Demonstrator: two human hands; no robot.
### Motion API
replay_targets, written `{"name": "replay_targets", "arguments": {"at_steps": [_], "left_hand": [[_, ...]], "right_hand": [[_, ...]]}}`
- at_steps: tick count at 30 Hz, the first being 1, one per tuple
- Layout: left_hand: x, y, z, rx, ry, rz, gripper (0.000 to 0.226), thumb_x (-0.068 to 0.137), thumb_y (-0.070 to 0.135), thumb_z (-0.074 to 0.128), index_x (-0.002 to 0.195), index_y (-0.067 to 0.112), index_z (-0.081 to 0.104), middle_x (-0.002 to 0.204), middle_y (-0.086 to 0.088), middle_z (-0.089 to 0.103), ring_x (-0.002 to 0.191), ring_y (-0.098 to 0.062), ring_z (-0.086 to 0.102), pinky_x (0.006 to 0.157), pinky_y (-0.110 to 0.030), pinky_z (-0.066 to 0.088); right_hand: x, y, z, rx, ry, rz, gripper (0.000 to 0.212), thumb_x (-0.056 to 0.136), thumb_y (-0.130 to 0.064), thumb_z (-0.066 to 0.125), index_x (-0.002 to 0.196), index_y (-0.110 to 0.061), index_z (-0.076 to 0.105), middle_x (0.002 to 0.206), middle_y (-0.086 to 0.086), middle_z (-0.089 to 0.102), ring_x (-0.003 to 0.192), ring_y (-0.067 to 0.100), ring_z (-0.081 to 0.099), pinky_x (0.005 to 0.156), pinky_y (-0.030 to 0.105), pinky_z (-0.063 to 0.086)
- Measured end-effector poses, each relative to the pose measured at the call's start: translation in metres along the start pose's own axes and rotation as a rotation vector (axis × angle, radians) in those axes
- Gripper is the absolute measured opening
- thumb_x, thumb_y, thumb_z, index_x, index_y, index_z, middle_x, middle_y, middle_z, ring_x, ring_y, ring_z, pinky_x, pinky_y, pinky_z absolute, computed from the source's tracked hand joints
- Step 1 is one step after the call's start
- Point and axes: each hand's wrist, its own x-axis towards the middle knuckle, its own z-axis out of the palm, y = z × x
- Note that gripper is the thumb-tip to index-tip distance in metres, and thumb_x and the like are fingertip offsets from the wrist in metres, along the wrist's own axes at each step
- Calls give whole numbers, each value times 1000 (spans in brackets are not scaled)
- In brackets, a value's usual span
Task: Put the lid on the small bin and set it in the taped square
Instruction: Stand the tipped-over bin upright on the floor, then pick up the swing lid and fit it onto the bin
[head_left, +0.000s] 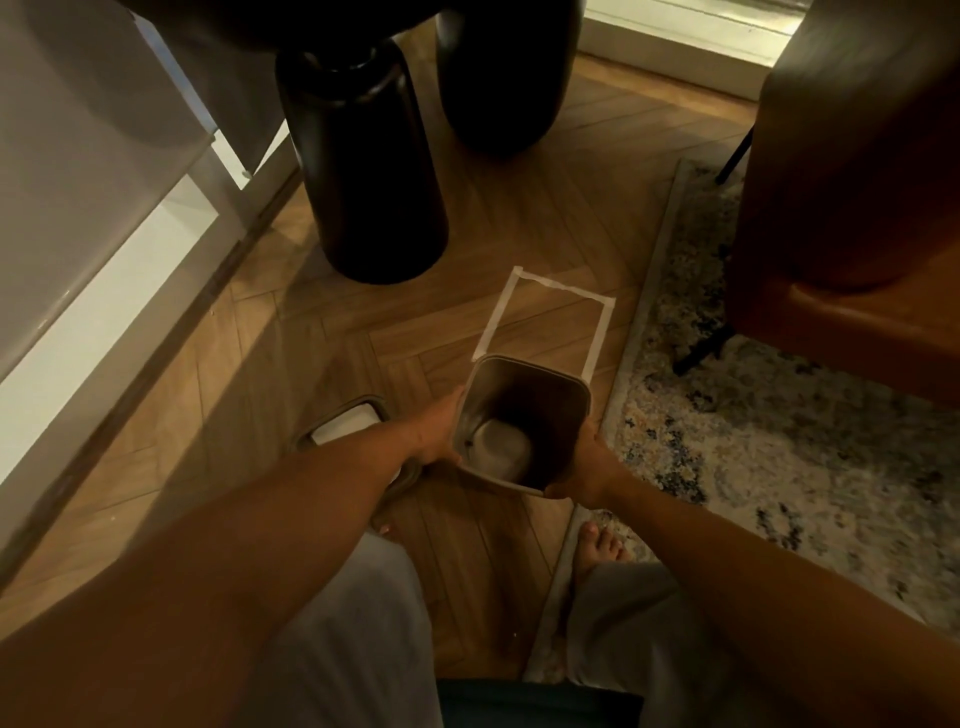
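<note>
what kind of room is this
Probably a home living room: herringbone wood floor, a patterned rug, and a brown upholstered chair. The person is barefoot.

A lived-in room of a home is shown. The floor (524, 208) is laid in herringbone wood, and a patterned rug (779, 441) with a pale border is spread over it on the right. A brown leather armchair (857, 171) on thin dark legs is stood on the rug. Two rounded black furniture legs (363, 171) are seen beside a white skirting board (104, 291).
</note>
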Motion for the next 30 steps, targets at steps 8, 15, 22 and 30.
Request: {"name": "replay_targets", "arguments": {"at_steps": [8, 15, 22, 30], "left_hand": [[0, -8, -3, -107, -23, -59, 97, 71, 13, 85, 150, 23, 29, 134, 0, 52, 121, -14, 50, 90, -23, 41], [-12, -48, -27, -174, 135, -334, 86, 84, 39, 76, 153, 12, 30, 144, -11, 53, 128, -28, 53, 94, -31, 44], [-43, -113, -43, -144, 214, -497, 59, 90, 48, 66, 137, 14, 55, 134, -9, 60, 117, -28, 57, 98, -38, 46], [-74, -197, -35, -319, 308, -679, 67, 92, 46, 64, 143, 6, 46, 141, -14, 51, 126, -28, 52, 97, -30, 41]], "right_hand": [[8, -27, -22, -290, -129, 148, 107, 84, -40, 79, 159, -6, 10, 160, 21, 24, 143, 36, 38, 109, 40, 44], [26, -93, -46, -379, -8, -121, 66, 89, -50, 66, 144, -18, 49, 146, 12, 49, 126, 29, 53, 103, 41, 48], [36, -164, -15, -269, -47, -383, 58, 97, -34, 64, 149, -11, 49, 145, 14, 56, 130, 29, 56, 99, 30, 41], [102, -209, 78, -41, -177, -246, 46, 99, -34, 60, 141, -16, 56, 136, 7, 64, 116, 22, 61, 94, 33, 49]]}}
